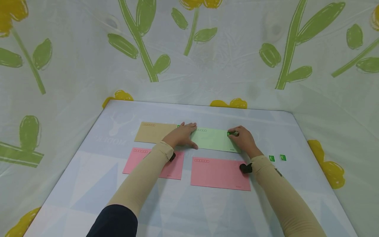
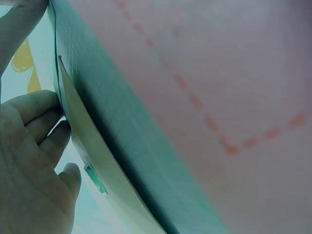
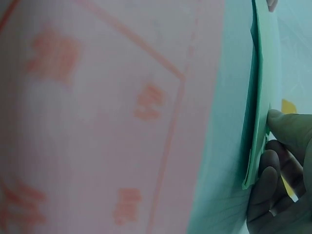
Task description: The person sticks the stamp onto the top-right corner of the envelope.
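Observation:
In the head view my left hand (image 1: 182,135) lies with spread fingers over the gap between a tan envelope (image 1: 151,132) and a light green envelope (image 1: 211,140), touching the green one's left end. A green stamp (image 2: 95,179) sits on the tan envelope near my left thumb. My right hand (image 1: 244,140) is at the green envelope's upper right corner, its thumb and curled fingers pinching a small green stamp (image 1: 229,134). In the right wrist view the thumb (image 3: 278,119) touches the green envelope (image 3: 261,97) near its end.
Two pink envelopes lie nearer me, the left one (image 1: 136,161) partly under my left forearm and the right one (image 1: 219,172) below the green envelope. Two loose green stamps, one (image 1: 271,158) beside the other (image 1: 283,158), lie right of my right wrist on the pale patterned table (image 1: 88,204).

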